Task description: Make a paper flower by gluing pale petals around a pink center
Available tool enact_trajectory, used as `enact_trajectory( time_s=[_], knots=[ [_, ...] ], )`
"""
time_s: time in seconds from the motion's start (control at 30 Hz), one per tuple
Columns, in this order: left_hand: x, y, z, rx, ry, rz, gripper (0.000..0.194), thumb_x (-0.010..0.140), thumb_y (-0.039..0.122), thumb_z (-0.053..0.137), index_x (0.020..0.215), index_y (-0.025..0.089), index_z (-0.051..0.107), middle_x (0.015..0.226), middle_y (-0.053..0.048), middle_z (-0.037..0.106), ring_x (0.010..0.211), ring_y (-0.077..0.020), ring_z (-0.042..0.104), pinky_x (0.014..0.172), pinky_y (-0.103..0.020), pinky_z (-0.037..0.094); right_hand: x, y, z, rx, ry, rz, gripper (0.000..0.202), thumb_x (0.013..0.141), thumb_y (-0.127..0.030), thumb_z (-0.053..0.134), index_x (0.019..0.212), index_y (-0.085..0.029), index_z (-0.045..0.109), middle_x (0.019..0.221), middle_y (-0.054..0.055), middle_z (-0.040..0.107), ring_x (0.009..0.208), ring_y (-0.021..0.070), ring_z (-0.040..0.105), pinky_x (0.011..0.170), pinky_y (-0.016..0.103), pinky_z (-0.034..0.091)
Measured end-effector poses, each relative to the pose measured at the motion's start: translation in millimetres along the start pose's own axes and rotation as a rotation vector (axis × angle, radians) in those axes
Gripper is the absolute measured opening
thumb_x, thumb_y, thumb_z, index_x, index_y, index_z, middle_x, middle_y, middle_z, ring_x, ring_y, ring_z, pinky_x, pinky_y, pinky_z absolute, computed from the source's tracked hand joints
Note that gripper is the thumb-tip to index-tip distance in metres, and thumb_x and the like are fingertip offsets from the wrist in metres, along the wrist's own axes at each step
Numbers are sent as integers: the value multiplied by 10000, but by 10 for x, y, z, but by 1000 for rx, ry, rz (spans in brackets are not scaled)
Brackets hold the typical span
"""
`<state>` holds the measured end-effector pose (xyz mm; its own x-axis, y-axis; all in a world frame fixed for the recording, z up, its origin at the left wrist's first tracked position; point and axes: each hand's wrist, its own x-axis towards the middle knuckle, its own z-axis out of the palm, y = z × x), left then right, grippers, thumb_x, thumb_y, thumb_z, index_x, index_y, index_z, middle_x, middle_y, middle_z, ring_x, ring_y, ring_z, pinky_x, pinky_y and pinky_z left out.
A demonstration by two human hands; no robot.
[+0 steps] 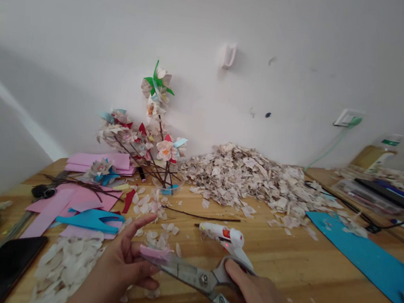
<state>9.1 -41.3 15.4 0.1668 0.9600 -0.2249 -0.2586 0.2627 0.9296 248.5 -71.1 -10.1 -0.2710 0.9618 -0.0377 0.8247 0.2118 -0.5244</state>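
Note:
My left hand (129, 260) pinches a small strip of pink paper (154, 253), its index finger pointing upward. Around the handles of a pair of grey metal scissors (196, 276) my right hand (261, 296) is closed. The blade tips lie at the pink strip; whether they are cutting into it I cannot tell. A white glue gun (223, 233) with a small red light rests just behind the scissors. Under and beside my left wrist spreads a pile of pale petals (62, 267).
Petal-covered flower branches (165, 152) stand by the wall, beside a large heap of dried petals (250, 177). Pink paper (50, 211), a cut blue piece (92, 219) and a phone (3, 267) lie left. A blue sheet (361, 259) and a bottle (376, 155) are right.

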Motion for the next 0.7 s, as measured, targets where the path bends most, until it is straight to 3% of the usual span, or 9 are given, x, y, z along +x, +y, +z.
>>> enact_trajectory(
  time_s=[0.2,0.43,0.7],
  knots=[
    [24,-9,-7,-9,-8,-6,949,511,38,756,1304,130,243,482,55,670,404,-93,558,402,-187,524,13,-33,-34,16,-34,7,197,612,-258,609,726,-238,449,714,-1,663,623,199,599,497,244,306],
    [15,19,-25,70,21,18,938,522,-15,676,1332,144,229,537,37,701,428,-100,570,428,-195,529,3,30,-19,-3,7,3,273,582,-204,610,827,-232,495,898,47,653,811,231,599,666,272,394],
    [11,-4,-17,116,44,7,917,542,-35,644,1343,143,233,527,46,691,446,-113,598,425,-191,527,-4,-43,-39,5,-8,-5,224,630,-252,621,809,-236,488,813,13,646,740,211,603,611,261,381]
  ],
)
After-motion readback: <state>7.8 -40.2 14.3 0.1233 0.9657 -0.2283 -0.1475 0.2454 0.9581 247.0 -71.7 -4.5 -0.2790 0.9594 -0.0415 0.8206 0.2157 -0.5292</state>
